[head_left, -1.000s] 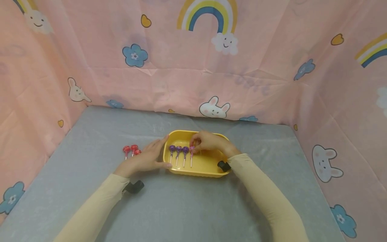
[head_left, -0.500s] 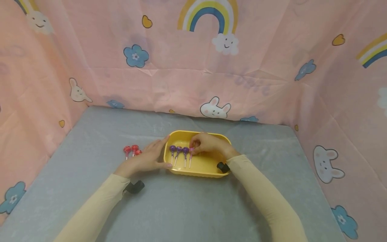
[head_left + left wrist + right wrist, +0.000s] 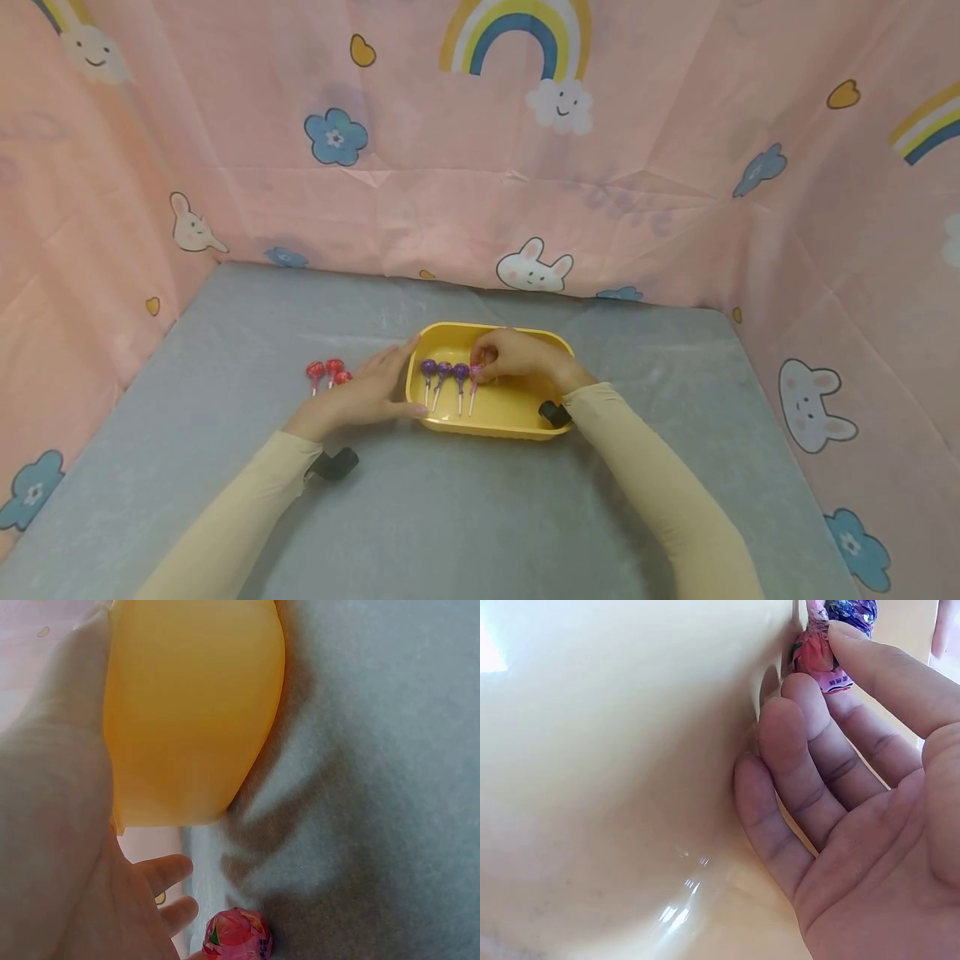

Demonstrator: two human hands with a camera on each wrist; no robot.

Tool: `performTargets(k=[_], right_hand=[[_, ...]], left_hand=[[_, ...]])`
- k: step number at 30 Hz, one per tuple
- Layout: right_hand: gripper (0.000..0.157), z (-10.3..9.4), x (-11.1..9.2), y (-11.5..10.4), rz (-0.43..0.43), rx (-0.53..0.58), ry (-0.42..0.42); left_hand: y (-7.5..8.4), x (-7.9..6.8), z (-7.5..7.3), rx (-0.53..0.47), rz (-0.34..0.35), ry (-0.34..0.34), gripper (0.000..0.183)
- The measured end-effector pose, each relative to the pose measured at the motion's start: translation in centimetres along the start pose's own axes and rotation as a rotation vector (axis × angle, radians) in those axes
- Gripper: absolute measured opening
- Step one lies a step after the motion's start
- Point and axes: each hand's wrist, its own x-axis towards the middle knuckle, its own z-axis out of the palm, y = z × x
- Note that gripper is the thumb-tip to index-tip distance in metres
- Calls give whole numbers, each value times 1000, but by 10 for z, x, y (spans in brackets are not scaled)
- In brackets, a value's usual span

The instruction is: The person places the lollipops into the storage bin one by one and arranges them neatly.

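Note:
In the head view, a yellow plastic tray (image 3: 517, 410) holds three purple-wrapped lollipops (image 3: 461, 372) in a row at its left side, sticks toward the front. A pink-wrapped lollipop (image 3: 472, 400) lies at the right end of that row. My right hand (image 3: 516, 354) reaches into the tray and pinches the pink one near its head; the right wrist view shows the thumb on the twisted wrapper (image 3: 815, 656). My left hand (image 3: 358, 395) rests against the tray's left end, fingers spread along the rim and thumb at the front corner.
Several red-wrapped lollipops (image 3: 316, 369) lie on the grey table cloth (image 3: 465, 517), left of the tray and partly hidden by my left hand. One red lollipop (image 3: 237, 934) shows below the fingers in the left wrist view. A pink patterned curtain (image 3: 420, 200) encloses the table.
The stick ends of the pink lollipop and the middle purple one have swung slightly left. Both hands stay in nearly the same place.

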Motion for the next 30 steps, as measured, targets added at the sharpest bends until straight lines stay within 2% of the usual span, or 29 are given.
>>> performTargets(k=[8, 24, 30], right_hand=[[14, -1, 2, -1, 3, -40, -9], [18, -6, 1, -6, 43, -62, -31], [21, -11, -4, -9, 19, -144, -25]], left_hand=[[0, 0, 0, -6, -4, -4, 120], [-1, 1, 0, 8, 16, 2, 118], [-2, 1, 0, 8, 18, 5, 118]])
